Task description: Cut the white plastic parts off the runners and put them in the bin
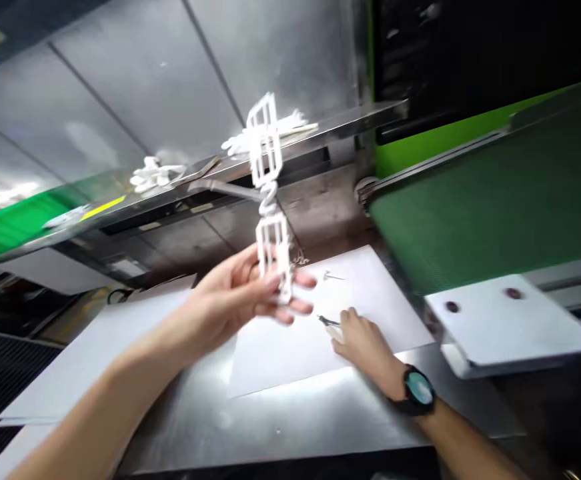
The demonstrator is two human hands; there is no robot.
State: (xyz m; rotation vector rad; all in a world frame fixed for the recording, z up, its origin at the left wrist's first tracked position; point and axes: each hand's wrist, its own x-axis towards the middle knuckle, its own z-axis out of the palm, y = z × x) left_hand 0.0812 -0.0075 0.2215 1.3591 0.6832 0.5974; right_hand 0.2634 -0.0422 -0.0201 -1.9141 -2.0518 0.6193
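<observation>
My left hand [250, 290] is raised and closed on a white plastic lattice part [273, 247]. The part stands nearly upright, two open frame sections joined by a curled piece in the middle. Thumb and fingers pinch its lower section, and the picture is blurred there. Lower and to the right, my right hand [367, 343] is closed round small nippers [331, 325] with dark jaws and a pale handle. It is over a white sheet [280, 360] on the metal table. A dark watch is on that wrist. Small pale scraps [327, 275] lie on the sheet's far part.
A metal shelf [360, 119] crosses behind, bearing white gloves [156, 175] and a yellow strip [103, 208]. To the right runs a green conveyor belt [495, 200], with a white box [515, 327] before it. More white sheets [95, 357] lie at the left on the metal table [210, 427].
</observation>
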